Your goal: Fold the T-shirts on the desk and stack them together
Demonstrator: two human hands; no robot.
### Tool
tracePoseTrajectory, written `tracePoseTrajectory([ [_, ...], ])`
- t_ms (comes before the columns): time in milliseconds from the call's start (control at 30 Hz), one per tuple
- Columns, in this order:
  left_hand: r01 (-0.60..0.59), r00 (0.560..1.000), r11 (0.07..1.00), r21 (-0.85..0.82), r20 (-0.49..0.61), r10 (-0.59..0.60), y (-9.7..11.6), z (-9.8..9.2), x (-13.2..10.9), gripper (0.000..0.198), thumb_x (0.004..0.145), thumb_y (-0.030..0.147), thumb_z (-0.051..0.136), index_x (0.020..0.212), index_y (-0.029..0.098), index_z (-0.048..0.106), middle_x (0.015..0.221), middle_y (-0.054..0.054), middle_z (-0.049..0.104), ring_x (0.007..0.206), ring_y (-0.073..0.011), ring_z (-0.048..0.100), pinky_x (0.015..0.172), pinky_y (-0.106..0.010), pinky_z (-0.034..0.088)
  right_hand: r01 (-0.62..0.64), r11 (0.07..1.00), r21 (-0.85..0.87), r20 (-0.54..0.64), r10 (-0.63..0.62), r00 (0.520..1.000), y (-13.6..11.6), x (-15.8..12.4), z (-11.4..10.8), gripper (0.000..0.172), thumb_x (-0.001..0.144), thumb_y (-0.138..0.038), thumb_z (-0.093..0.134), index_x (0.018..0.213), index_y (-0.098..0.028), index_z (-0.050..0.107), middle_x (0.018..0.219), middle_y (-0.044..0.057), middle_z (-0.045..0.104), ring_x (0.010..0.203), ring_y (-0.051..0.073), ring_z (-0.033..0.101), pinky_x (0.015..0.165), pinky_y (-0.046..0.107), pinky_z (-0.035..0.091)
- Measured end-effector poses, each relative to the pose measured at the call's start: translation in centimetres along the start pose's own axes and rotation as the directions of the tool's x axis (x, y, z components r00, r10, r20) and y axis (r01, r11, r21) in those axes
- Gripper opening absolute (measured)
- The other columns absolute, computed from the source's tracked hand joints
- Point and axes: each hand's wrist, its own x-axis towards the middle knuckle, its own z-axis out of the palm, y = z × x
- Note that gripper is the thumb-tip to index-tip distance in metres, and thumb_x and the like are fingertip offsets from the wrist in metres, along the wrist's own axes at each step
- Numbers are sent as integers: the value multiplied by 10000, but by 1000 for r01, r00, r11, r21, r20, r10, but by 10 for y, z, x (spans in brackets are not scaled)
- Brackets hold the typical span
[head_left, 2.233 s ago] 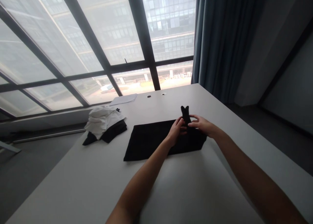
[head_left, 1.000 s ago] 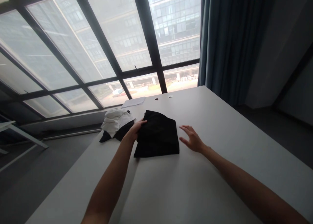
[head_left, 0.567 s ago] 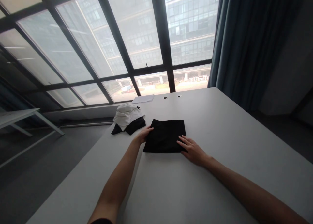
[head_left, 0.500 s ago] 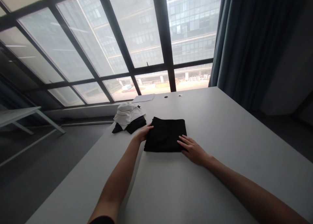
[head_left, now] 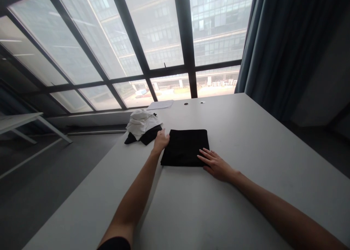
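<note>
Tugging by the left hand (head_left: 162, 140), its grip unclear, could crease the folded rectangular black cloth (head_left: 184, 148), inward from the left edge of the white table (head_left: 177, 210), if the open right hand (head_left: 214, 164) upon it presses weakly.

Daylight is streaming through the far windows (head_left: 161, 27), leaving the strip of ground outside (head_left: 175, 94) glaring almost white, while haze is paling the building behind the glass. Faint streaks of light are reflecting in the far-left panes (head_left: 20, 55). The blue curtain (head_left: 284, 42) on the right and the floor (head_left: 62, 170) on the left are sinking into dimness. The white table (head_left: 226, 122) is gleaming softly at its far end, greying nearer, with a shadow falling beside the left forearm (head_left: 136, 197). The black cloth (head_left: 184, 148) is showing little detail; slanting window frames are suggesting wide-angle distortion.
</note>
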Motion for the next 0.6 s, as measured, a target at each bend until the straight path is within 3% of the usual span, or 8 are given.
tracePoseTrajectory([
  [100,-317,948,906,282,95,302,5,27,-11,535,977,319,553,1495,201,488,1556,-124,455,1459,-283,382,1229,-409,255,2,1000,23,1,-2,1000,0,0,-2,611,973,-300,566,1559,-309,393,1648,59,300,1533,299,226,1218,559,259],
  [167,-436,900,763,477,228,372,-2,41,-18,521,1005,377,501,1505,230,481,1597,-104,404,1502,-295,302,1245,-485,173,1,999,32,4,-1,1000,-1,0,-3,618,969,-315,576,1560,-310,392,1645,61,308,1532,301,230,1217,557,260],
  [300,-394,919,634,665,286,271,-25,49,-20,548,1024,432,449,1545,266,415,1654,-87,289,1539,-307,202,1223,-586,132,-4,999,44,44,3,999,-2,0,-5,607,979,-359,563,1559,-311,393,1631,62,342,1524,287,256,1222,556,235],
  [433,-405,914,564,720,294,280,-36,48,-14,569,1041,476,368,1573,276,364,1663,-64,266,1548,-285,176,1221,-588,156,-26,999,47,67,23,997,-3,2,-8,576,1000,-443,514,1548,-296,415,1618,69,369,1521,271,268,1235,566,166],
  [533,-398,916,538,743,292,275,-36,49,-13,575,1047,495,331,1579,280,353,1666,-49,255,1547,-279,183,1221,-586,174,-130,991,29,-30,131,991,-4,18,-10,549,1036,-454,406,1540,-237,434,1626,82,352,1525,245,260,1241,513,174],
  [600,-396,917,537,745,291,271,-35,50,-14,579,1046,499,328,1581,278,350,1667,-45,250,1548,-280,181,1220,-591,176,-268,963,3,-134,266,955,-4,39,-11,557,1045,-427,356,1533,-172,439,1636,114,326,1529,250,244,1235,491,193],
])
